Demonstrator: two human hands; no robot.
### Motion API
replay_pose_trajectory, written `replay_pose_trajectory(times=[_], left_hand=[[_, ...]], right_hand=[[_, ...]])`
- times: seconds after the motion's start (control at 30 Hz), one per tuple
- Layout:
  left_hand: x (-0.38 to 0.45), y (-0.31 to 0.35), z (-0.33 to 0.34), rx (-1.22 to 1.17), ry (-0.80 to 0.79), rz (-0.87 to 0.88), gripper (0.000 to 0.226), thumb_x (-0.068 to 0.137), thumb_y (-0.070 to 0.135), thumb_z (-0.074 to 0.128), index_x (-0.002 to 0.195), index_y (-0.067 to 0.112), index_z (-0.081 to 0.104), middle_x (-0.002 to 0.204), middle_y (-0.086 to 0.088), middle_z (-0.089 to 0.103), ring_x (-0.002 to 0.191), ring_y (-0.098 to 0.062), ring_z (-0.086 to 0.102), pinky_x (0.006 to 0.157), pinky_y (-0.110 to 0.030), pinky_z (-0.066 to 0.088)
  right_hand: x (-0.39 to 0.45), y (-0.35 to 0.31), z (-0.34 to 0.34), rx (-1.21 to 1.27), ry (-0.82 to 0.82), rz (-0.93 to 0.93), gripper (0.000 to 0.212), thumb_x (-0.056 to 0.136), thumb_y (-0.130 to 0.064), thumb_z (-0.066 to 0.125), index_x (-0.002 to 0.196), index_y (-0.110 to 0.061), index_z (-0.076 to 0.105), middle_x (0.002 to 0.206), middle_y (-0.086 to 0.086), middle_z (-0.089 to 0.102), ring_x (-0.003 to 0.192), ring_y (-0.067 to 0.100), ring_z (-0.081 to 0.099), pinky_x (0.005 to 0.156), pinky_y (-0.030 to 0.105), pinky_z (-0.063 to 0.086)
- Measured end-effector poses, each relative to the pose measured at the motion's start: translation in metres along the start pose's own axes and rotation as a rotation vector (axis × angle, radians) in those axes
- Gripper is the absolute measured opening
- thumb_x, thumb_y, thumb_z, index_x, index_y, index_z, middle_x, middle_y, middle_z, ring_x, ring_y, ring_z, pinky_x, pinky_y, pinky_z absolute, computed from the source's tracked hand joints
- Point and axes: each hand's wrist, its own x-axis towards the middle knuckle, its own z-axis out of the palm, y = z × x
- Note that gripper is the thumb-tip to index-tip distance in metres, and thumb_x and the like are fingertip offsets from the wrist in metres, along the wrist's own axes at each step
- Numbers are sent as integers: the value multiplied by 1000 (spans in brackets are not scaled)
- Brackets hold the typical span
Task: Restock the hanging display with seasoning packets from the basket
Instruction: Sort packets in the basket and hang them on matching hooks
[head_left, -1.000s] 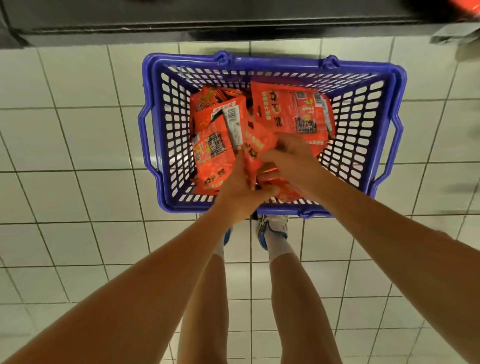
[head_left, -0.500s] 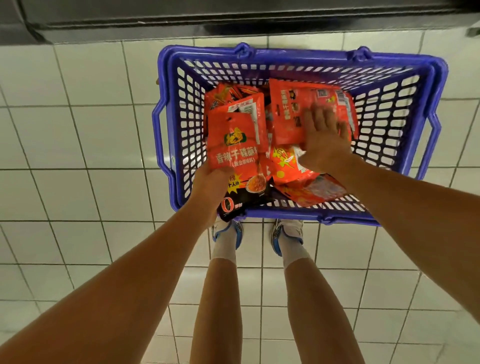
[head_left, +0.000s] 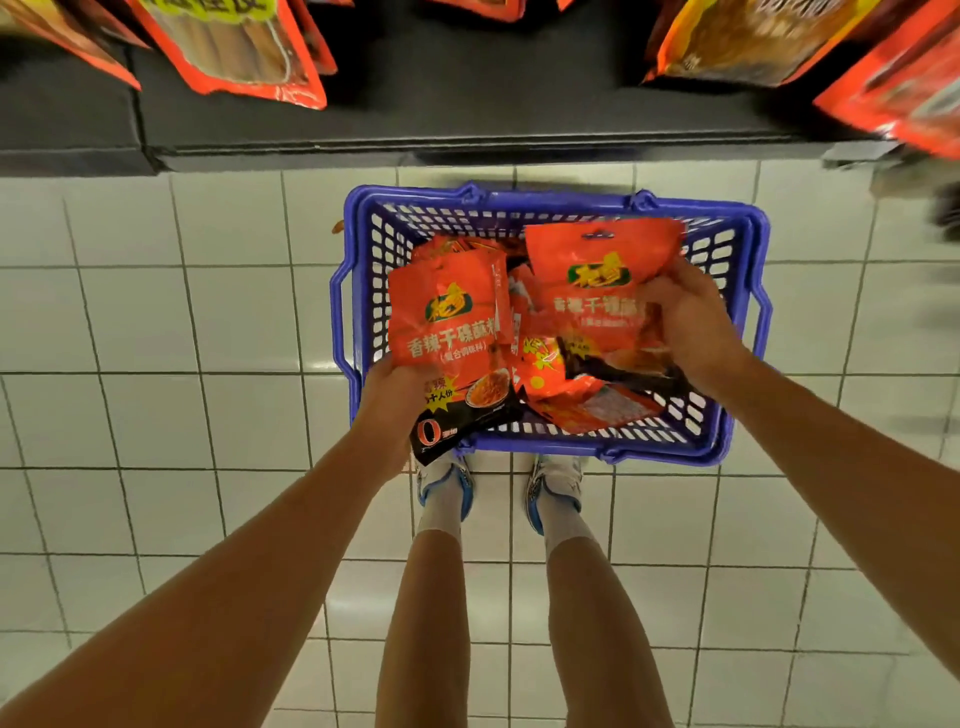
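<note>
A blue plastic basket (head_left: 740, 332) stands on the tiled floor in front of my feet, with several red seasoning packets (head_left: 582, 402) lying in it. My left hand (head_left: 392, 402) grips the lower left corner of one red packet (head_left: 447, 332), held face up over the basket's left side. Over the right side, my right hand (head_left: 685, 322) grips the right edge of a second red packet (head_left: 597, 291), lifted above the pile. Hanging packets of the display (head_left: 239, 47) show along the top.
A dark shelf base (head_left: 467, 119) runs across above the basket. More hanging packets (head_left: 769, 36) are at the top right. White floor tiles (head_left: 156, 364) surround the basket. My two legs and shoes (head_left: 447, 483) stand just behind it.
My right hand, which lay flat on a packet in the basket, has taken hold of it and lifted it. The view has tilted up, bringing the hanging display into sight.
</note>
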Motion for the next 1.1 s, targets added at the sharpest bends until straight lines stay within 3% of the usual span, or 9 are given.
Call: replay_pose_trajectory(times=[0.1, 0.27, 0.4, 0.5, 0.7, 0.8, 0.9, 1.0, 1.1], left_hand=[[-33, 20, -4, -18, -23, 40, 39, 84, 3, 66, 121, 16, 64, 103, -11, 77, 87, -32, 77, 75, -46, 63], [-117, 65, -10, -53, -82, 117, 28, 86, 6, 66, 112, 17, 66, 96, -7, 79, 87, -33, 77, 73, -43, 63], [-211, 110, -17, -84, -115, 299, 22, 80, 32, 81, 100, 28, 75, 102, -7, 79, 93, -31, 76, 71, -39, 62], [-288, 146, -24, -125, -68, 415, 43, 67, 50, 84, 103, 28, 75, 108, -11, 77, 100, -34, 74, 88, -51, 60], [-422, 211, -58, -330, -52, 618, 32, 81, 26, 79, 111, 18, 71, 105, -5, 78, 96, -25, 76, 86, -43, 60], [-481, 247, -83, -399, -74, 760, 27, 84, 16, 74, 111, 18, 69, 103, -3, 79, 91, -20, 76, 75, -36, 61], [-538, 287, -111, -452, -99, 918, 37, 79, 18, 79, 114, 20, 69, 109, -6, 78, 98, -24, 75, 80, -40, 62], [-586, 323, -140, -510, -119, 1024, 35, 78, 21, 78, 112, 21, 70, 113, -11, 76, 103, -30, 73, 88, -48, 59], [-623, 356, -170, -502, -107, 1154, 22, 91, 21, 71, 112, 20, 70, 111, -8, 77, 99, -24, 75, 83, -42, 61]], right_hand=[[-34, -32, -4, 251, -62, 137, 31, 77, -32, 61, 105, -23, 70, 92, 2, 79, 84, 26, 77, 59, 38, 61], [-102, -98, 2, 254, -44, 142, 33, 88, -55, 70, 108, -29, 69, 98, 0, 79, 88, 23, 78, 71, 48, 63], [-177, -178, 1, 285, -8, 79, 24, 82, -57, 75, 90, -35, 75, 92, 5, 79, 81, 35, 77, 61, 65, 58], [-236, -249, -10, 277, 20, -45, 20, 82, -53, 76, 87, -34, 78, 87, 8, 78, 76, 40, 76, 58, 68, 56], [-349, -393, -35, 95, 97, -409, 23, 71, -65, 69, 81, -46, 77, 78, -3, 76, 78, 19, 70, 74, 53, 59], [-401, -454, -30, 71, 106, -595, 8, 79, -57, 67, 79, -52, 73, 73, -17, 74, 62, 5, 69, 55, 33, 59], [-447, -508, -17, 80, 78, -727, 18, 89, -46, 67, 72, -46, 72, 55, -15, 64, 41, 4, 56, 36, 21, 43], [-486, -560, -2, 126, 91, -824, 20, 88, -38, 71, 68, -41, 75, 54, -14, 65, 41, 2, 58, 39, 18, 44], [-515, -603, 12, 149, 121, -944, 8, 78, -42, 70, 76, -47, 76, 70, -15, 74, 63, 5, 69, 59, 28, 54]])
